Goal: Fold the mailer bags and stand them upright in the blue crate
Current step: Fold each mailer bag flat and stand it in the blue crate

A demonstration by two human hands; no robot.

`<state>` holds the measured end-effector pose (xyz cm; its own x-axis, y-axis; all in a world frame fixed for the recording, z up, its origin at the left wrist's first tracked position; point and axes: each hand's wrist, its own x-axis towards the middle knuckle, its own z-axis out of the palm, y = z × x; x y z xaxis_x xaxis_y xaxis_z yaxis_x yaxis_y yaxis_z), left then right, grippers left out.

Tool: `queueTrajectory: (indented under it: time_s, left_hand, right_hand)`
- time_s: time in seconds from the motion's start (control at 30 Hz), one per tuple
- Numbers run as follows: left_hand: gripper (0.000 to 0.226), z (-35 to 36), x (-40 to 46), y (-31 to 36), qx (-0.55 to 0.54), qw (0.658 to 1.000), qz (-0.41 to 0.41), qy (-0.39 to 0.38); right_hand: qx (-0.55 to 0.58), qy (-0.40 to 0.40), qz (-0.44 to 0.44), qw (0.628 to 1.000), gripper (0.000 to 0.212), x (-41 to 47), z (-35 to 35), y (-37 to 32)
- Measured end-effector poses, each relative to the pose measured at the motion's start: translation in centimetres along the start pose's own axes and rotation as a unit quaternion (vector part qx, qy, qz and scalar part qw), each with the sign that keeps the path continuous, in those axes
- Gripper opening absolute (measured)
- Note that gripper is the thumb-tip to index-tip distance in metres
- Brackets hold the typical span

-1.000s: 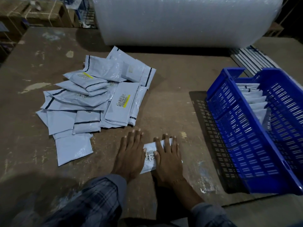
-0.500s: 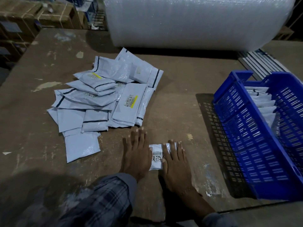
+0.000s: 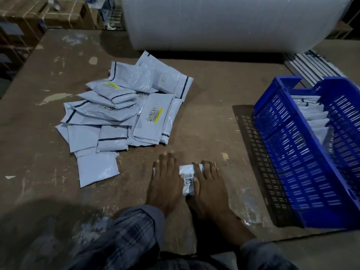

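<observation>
Both hands lay flat on one mailer bag (image 3: 188, 179) near the front edge of the table (image 3: 210, 114), about mid-width. Left hand (image 3: 165, 182) pressed palm down on the bag's left part, fingers straight and close together; a bit of white bag edge showed left of it. Right hand (image 3: 209, 184) pressed on the right part, fingers straight and slightly spread, thumb beside the barcode label. Only the narrow strip between the hands was visible, label up. Whether the bag was already folded, cannot tell.

Pile of unfolded mailer bags (image 3: 124, 117) sat toward the table's left-centre, overlapping, several with barcode labels and yellow stripes. Blue crate (image 3: 303, 172) stood at the right edge, tilted view, with folded bags (image 3: 313, 117) standing upright in a row at its far end. Bubble wrap roll (image 3: 233, 22) lay along the back edge. Cardboard boxes (image 3: 39, 14) sat beyond the back-left corner. Plaid sleeve (image 3: 124, 236) covered the left forearm.
</observation>
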<state>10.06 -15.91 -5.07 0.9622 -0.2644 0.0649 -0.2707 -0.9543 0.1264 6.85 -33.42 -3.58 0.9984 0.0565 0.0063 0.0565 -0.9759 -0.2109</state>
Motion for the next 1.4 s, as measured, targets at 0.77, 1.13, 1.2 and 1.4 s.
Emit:
queueTrajectory:
  time_s: [0.77,1.13,1.2,1.4]
  left_hand:
    - [0.068,0.4,2.3,-0.3,0.012,1.0,-0.014,0.003]
    - [0.05,-1.0,0.4,-2.0,-0.03,0.997,0.065,-0.015]
    - [0.047,-1.3,-0.2,-1.7,-0.029,0.997,0.065,0.01]
    - [0.039,-3.1,-0.1,0.5,-0.035,0.994,-0.008,0.099]
  right_hand:
    - [0.002,-0.011,-0.039,0.999,0.063,1.7,0.5,0.0]
    - [0.076,-0.126,-0.049,0.988,0.092,1.5,-2.0,1.8]
    - [0.097,-0.125,-0.061,0.986,0.093,1.5,-3.4,2.1]
    - [0.073,-0.096,-0.03,0.992,0.04,3.5,-10.1,2.6]
